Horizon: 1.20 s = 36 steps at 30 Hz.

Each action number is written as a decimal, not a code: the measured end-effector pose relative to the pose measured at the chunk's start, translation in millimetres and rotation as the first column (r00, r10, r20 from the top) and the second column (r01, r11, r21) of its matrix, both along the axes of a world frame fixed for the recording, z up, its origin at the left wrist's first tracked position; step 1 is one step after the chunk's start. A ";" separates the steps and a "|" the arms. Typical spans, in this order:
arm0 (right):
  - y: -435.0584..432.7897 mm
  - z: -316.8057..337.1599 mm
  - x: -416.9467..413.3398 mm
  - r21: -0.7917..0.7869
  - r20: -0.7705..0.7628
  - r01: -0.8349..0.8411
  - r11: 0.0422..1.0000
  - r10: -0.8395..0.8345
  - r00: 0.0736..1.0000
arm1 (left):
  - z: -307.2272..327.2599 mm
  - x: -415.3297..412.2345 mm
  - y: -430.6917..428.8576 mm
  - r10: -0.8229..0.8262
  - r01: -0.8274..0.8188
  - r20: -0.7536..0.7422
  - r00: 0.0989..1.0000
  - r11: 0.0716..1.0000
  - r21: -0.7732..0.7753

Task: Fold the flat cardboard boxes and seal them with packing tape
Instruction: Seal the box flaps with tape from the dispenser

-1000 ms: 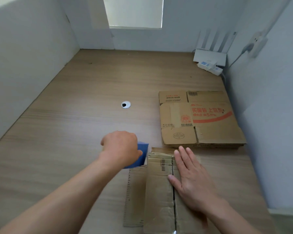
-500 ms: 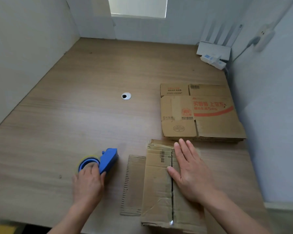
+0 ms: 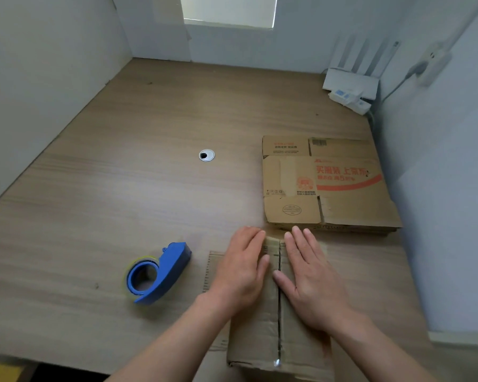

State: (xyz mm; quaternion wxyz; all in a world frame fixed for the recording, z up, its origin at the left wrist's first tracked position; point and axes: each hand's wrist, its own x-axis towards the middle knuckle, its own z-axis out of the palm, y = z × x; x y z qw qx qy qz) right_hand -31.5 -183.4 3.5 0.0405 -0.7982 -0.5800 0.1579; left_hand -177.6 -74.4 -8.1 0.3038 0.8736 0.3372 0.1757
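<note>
Both palms flat on the closed top flaps of the box (image 3: pixel 260 340), at the near edge of the desk (image 3: pixel 122 188).

My left hand (image 3: pixel 240 268) lies open on the left flap and my right hand (image 3: pixel 309 279) open on the right, fingers straight, either side of the centre seam, gripping nothing. The blue tape dispenser (image 3: pixel 158 274) lies on its side to the left, apart from my hand. Just beyond my fingertips a stack of flat cardboard boxes (image 3: pixel 329 186) rests near the right wall; a round cable hole (image 3: pixel 206 155) and a white router (image 3: pixel 351 81) sit farther back.
</note>
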 end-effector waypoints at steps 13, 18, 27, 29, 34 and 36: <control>3.7 -3.1 18.9 0.292 -0.090 0.025 0.956 0.001 0.996 | 4.0 16.7 26.4 -0.180 0.210 -0.163 0.970 0.960 0.185; 23.7 -3.0 32.2 0.265 -0.187 0.096 0.960 -0.047 0.981 | -0.6 32.9 33.9 -0.015 0.024 -0.175 0.985 0.999 0.045; 25.3 -8.3 32.3 -0.015 -0.846 0.658 0.753 -0.360 0.393 | 2.7 34.8 31.8 0.393 -0.432 -0.198 0.898 0.704 -0.563; 21.0 -6.2 29.0 -0.047 -0.887 0.675 0.736 -0.342 0.310 | 4.7 34.3 33.6 0.438 -0.463 -0.226 0.870 0.572 -0.677; 1.6 -17.6 19.5 -0.125 -0.927 0.769 0.627 -0.350 0.135 | 22.8 34.0 32.2 0.434 -0.498 -0.339 0.835 0.332 -0.801; -4.5 -21.5 15.1 -0.152 -0.928 0.759 0.633 -0.356 0.110 | 28.8 35.5 28.6 0.422 -0.501 -0.361 0.832 0.289 -0.816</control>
